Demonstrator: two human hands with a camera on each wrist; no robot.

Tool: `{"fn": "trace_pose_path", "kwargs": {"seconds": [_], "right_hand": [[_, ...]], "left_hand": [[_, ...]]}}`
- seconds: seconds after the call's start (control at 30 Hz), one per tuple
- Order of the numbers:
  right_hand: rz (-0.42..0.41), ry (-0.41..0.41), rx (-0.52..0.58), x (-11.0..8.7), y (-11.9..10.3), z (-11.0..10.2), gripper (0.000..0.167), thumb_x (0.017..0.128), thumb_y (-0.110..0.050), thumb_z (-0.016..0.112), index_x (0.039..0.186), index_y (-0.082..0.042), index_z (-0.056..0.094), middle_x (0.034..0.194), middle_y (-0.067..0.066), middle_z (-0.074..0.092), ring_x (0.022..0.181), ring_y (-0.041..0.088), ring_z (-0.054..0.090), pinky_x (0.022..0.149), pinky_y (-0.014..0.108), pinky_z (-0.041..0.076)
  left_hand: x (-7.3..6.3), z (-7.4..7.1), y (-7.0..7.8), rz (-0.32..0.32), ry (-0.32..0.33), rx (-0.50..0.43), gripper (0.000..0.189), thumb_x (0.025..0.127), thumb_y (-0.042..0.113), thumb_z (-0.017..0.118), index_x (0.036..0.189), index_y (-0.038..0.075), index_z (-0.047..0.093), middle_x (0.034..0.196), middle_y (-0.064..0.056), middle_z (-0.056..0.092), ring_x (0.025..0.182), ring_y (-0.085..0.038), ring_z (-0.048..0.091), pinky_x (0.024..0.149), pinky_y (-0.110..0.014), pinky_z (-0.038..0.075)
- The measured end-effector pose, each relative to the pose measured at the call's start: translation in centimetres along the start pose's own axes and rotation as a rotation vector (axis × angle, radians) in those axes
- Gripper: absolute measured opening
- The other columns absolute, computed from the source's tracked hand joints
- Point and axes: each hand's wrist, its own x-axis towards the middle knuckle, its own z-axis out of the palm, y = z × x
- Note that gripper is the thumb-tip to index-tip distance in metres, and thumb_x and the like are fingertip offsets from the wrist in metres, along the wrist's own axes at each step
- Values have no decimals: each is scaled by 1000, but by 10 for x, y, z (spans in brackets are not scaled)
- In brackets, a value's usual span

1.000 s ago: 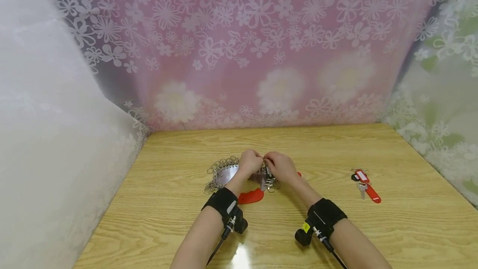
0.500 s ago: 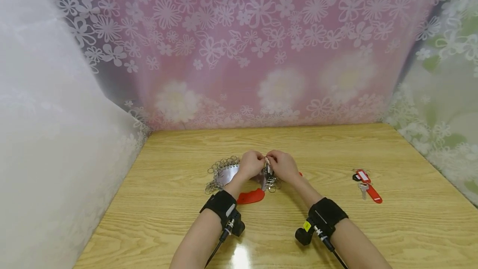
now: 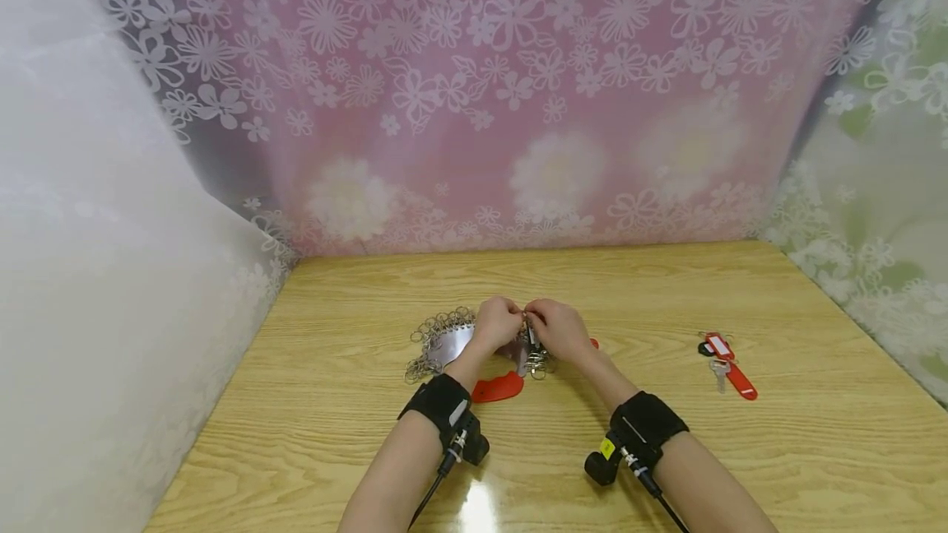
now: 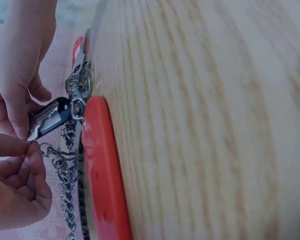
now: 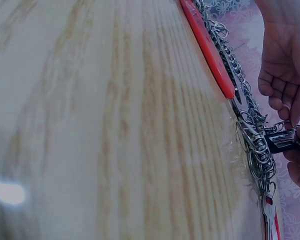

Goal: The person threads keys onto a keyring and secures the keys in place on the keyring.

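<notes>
My left hand (image 3: 496, 323) pinches a small metal clasp (image 4: 49, 150) between thumb and fingertip. Right against those fingertips, my right hand (image 3: 559, 329) pinches a black key tag (image 4: 51, 119) with a clear label window. Below both hands lies a shiny metal plate (image 3: 452, 345) with holes along its edge. Rings and clasps (image 3: 444, 323) hang all along that edge. More linked rings (image 5: 257, 145) bunch beside the black tag in the right wrist view. My fingers partly hide the tag's far end and the middle of the plate.
A red handle (image 3: 498, 387) lies on the near side of the plate. To the right on the wooden table (image 3: 355, 451) rest red key tags (image 3: 741, 381), a silver key (image 3: 720, 373) and a small black piece (image 3: 704, 349). Floral curtains stand behind.
Both hands stay over the plate with only small finger movements. The black tag tilts between the fingers, its pale face showing more half a second ago than now.
</notes>
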Motion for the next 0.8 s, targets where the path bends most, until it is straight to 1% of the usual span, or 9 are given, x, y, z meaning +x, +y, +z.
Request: {"fn": "trace_pose_path", "kwargs": {"seconds": [0.17,0.23,0.33,0.5,0.57,0.67,0.8], "right_hand": [[-28,22,-4,0,1,2,8,87,-6,62,91,-4,69,87,9,66,77,24,64,69,40,50],[-43,30,-4,-1,1,3,7,87,-6,62,90,-3,69,86,9,67,76,24,63,68,39,50],[-63,35,-5,-1,2,3,7,87,-5,62,90,-3,69,85,9,66,74,23,63,67,38,50],[-93,40,-20,-1,2,4,7,87,-5,62,88,-4,69,84,8,66,74,22,63,66,37,50],[-98,42,-23,-1,3,4,6,87,-5,63,88,-4,69,84,8,66,74,22,63,67,37,50],[-105,44,-24,-1,4,5,6,87,-5,63,88,-4,69,84,8,66,74,22,63,67,37,50],[-118,42,-39,-1,6,6,6,87,-5,63,88,-4,68,84,8,66,74,21,63,67,37,50]], "left_hand": [[0,-1,2,-12,2,12,31,83,2,52,53,10,51,47,3,34,42,-10,26,43,-23,22],[-1,-1,2,-19,5,9,35,82,1,51,50,13,44,46,4,29,41,-10,23,43,-23,20],[-1,-1,3,-40,7,2,36,82,2,52,50,14,42,46,4,28,41,-10,23,42,-22,20],[0,-1,4,-64,13,20,34,80,2,53,49,13,44,47,4,37,39,-9,24,41,-21,20],[0,-1,4,-75,17,28,33,80,2,53,49,12,47,49,3,43,40,-10,26,41,-21,21],[0,-2,6,-97,18,36,28,81,4,55,53,9,56,54,2,49,43,-10,32,41,-21,25],[0,-3,7,-114,13,56,24,86,8,57,65,4,68,61,0,56,49,-12,42,44,-21,30]]}}
